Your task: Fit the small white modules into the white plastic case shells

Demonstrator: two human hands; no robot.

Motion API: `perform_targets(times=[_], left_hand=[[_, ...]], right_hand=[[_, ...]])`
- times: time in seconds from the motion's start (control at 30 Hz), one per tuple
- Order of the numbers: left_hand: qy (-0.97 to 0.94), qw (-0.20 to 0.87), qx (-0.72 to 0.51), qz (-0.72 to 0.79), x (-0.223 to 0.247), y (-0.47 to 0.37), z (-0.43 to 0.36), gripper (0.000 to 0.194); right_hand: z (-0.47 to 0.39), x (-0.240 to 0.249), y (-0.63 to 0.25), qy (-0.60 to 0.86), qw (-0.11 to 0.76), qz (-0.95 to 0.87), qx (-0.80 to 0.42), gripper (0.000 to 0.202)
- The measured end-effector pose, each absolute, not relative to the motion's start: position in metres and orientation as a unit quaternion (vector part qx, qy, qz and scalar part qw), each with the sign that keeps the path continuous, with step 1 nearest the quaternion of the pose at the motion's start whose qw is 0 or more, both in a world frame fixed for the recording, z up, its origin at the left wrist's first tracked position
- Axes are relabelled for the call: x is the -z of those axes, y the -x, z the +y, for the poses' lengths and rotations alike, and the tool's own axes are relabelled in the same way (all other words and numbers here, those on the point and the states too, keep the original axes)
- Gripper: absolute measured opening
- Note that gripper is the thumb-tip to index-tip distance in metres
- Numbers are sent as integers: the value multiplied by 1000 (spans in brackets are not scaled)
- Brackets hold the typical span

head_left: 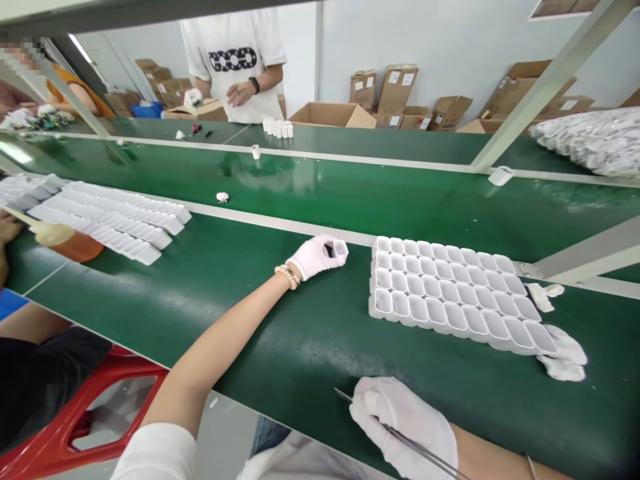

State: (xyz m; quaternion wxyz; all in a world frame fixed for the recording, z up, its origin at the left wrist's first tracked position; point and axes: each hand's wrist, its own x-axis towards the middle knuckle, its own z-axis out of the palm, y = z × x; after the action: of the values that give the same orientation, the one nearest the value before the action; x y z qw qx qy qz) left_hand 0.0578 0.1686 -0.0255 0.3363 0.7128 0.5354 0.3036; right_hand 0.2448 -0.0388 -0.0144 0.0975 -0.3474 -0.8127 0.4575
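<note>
My left hand (315, 257), in a white glove with a beaded bracelet at the wrist, holds a small white cup (341, 251) near the bench's far edge. Its fingers are bent round the cup, whose opening shows. At the lower right my right hand (400, 423), also gloved, is closed on metal tweezers (420, 450); their tip points left over the green bench. Rows of white cups (447, 293) stand open side up to the right of my left hand, touching one another.
White gloves (565, 353) lie beside the cup rows. More white cups (110, 220) and an amber bottle (70, 243) are at the left. Beyond the green belt (320, 187) stands a person (235, 60). A metal post (590, 253) rises at the right.
</note>
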Motion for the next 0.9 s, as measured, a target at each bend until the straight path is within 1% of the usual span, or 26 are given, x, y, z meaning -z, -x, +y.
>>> perform_targets(times=[0.2, 0.37, 0.53, 0.63, 0.7, 0.8, 0.9], left_hand=[[-709, 335, -302, 542, 25, -57, 168, 30], [-710, 335, -303, 540, 25, -58, 168, 29], [-713, 331, -306, 537, 26, -58, 168, 27], [-716, 329, -305, 535, 26, -58, 168, 27], [-718, 329, -304, 534, 27, -57, 168, 27], [-720, 327, -303, 531, 28, -58, 170, 26], [-723, 325, -303, 529, 29, -59, 171, 22]], right_hand=[[-39, 14, -246, 335, 110, -833, -426, 41], [-42, 18, -244, 305, 106, -879, -350, 39], [-46, 23, -252, 265, 122, -915, -277, 34], [-48, 26, -252, 254, 102, -920, -282, 34], [-48, 27, -250, 242, 107, -924, -277, 32], [-45, 25, -249, 268, 144, -910, -282, 36], [-39, 19, -249, 306, 188, -873, -331, 41]])
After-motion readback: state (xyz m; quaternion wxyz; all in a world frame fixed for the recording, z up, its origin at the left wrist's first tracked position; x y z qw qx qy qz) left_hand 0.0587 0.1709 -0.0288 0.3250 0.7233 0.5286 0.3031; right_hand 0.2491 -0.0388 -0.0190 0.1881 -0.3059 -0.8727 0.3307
